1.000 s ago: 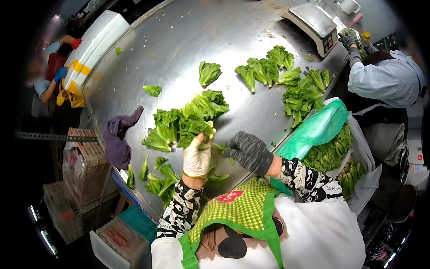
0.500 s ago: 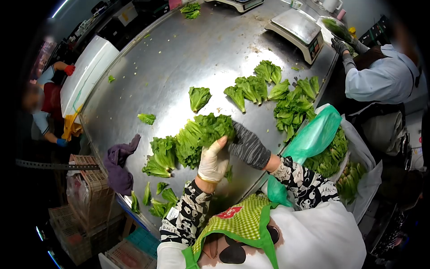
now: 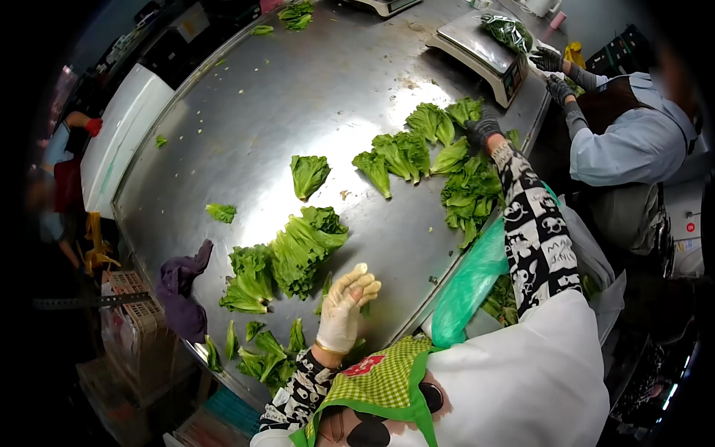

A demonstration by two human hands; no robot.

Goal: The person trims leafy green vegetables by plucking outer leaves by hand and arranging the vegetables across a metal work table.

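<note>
My left hand (image 3: 341,313), in a white glove, is raised in front of the near table edge. Its fingers are loosely bent and apart, with nothing in them. Just beyond it lies a pile of lettuce (image 3: 305,249), with another lettuce clump (image 3: 249,279) to its left. My right hand (image 3: 485,130), in a dark grey glove, reaches far out to the right side and is at a lettuce head (image 3: 465,110); its fingers are too blurred to make out a grip. More lettuce heads (image 3: 402,155) lie in a row to the left of that hand.
A green plastic bag (image 3: 469,279) hangs at the near right table edge. A weighing scale (image 3: 484,45) carries a bagged green vegetable (image 3: 508,31), beside a co-worker's gloved hands (image 3: 555,74). A purple cloth (image 3: 182,290) lies on the left edge. Another person stands left by a white box (image 3: 126,134).
The lettuce my hands held now lies on the pile. My right hand has moved far right to the other heads; my left has drawn back slightly. A bagged vegetable now sits on the scale.
</note>
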